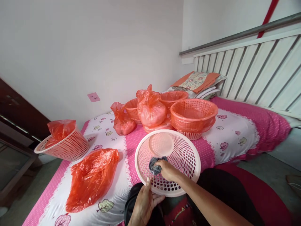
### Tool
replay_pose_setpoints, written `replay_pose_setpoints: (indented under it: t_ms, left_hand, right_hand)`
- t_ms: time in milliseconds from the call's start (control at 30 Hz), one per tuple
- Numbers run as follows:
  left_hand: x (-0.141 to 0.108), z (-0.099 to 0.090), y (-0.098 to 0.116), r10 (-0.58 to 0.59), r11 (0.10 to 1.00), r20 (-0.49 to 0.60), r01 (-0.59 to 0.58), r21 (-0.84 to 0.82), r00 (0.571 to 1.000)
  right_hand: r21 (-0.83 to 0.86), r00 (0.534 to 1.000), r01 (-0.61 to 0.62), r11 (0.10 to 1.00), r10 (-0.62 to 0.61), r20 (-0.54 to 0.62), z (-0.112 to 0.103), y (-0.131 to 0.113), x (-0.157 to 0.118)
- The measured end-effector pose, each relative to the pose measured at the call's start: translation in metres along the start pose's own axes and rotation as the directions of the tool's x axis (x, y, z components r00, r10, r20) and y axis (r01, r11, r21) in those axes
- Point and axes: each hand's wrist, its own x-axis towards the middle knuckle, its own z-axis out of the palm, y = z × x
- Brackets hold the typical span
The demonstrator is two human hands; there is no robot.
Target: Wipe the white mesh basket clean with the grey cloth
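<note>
A pale pink perforated plastic basket (188,150) lies tilted toward me over my lap and the bed's edge, its round mouth facing me. My left hand (147,201) grips its near rim, thumb over the edge and fingers underneath. Inside the basket, my right hand (166,169) is closed on a dark grey cloth (155,166), pressed against the holed wall. To the left, an orange-red plastic bag (94,179) lies spread and crumpled on the bed sheet.
A pink basket (70,146) with a red bag in it tilts at the bed's left edge. Tied red bags (151,110) and bag-lined baskets (194,114) stand behind. Folded bedding (197,81) lies by the white slatted headboard (254,69).
</note>
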Motion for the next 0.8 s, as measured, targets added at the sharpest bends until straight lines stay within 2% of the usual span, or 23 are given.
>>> replay_pose_setpoints:
  t_ms: [100, 233, 333, 433, 533, 633, 733, 800]
  left_hand:
    - [0.0, 0.0, 0.0, -0.013, 1.0, -0.015, 0.013, 0.007, 1.0]
    - [0.001, -0.001, -0.002, 0.002, 0.999, -0.029, -0.001, 0.033, 1.0]
    - [0.0, -0.005, -0.002, 0.038, 0.995, -0.004, -0.038, 0.088, 0.999]
    - [-0.001, -0.008, 0.001, 0.054, 0.989, 0.023, -0.057, 0.136, 0.998]
    - [0.0, -0.008, 0.003, 0.053, 0.988, -0.026, -0.048, 0.149, 0.998]
    - [0.003, -0.005, -0.002, 0.113, 0.984, -0.019, -0.109, 0.138, 0.993]
    - [0.004, 0.0, -0.012, 0.079, 0.992, 0.0, -0.079, 0.101, 0.997]
    - [0.003, 0.002, -0.016, 0.01, 0.998, 0.009, -0.011, 0.067, 1.0]
  right_hand:
    - [0.042, 0.992, 0.084, 0.996, -0.088, 0.087, -0.005, -0.011, -0.026]
    - [0.124, 0.952, 0.179, 0.976, -0.204, 0.228, -0.014, -0.024, -0.054]
    - [-0.05, 0.936, 0.179, 0.983, -0.154, 0.318, -0.025, -0.033, -0.074]
    - [-0.233, 0.95, 0.113, 0.966, -0.036, 0.311, -0.04, -0.041, -0.091]
    - [-0.15, 0.977, 0.024, 0.988, 0.009, 0.215, -0.057, -0.046, -0.099]
    - [0.023, 1.0, 0.016, 1.0, -0.016, 0.007, -0.07, -0.044, -0.091]
    - [0.164, 0.963, 0.105, 0.981, -0.06, -0.261, -0.074, -0.037, -0.071]
    - [0.145, 0.918, 0.147, 0.978, -0.08, -0.388, -0.073, -0.032, -0.053]
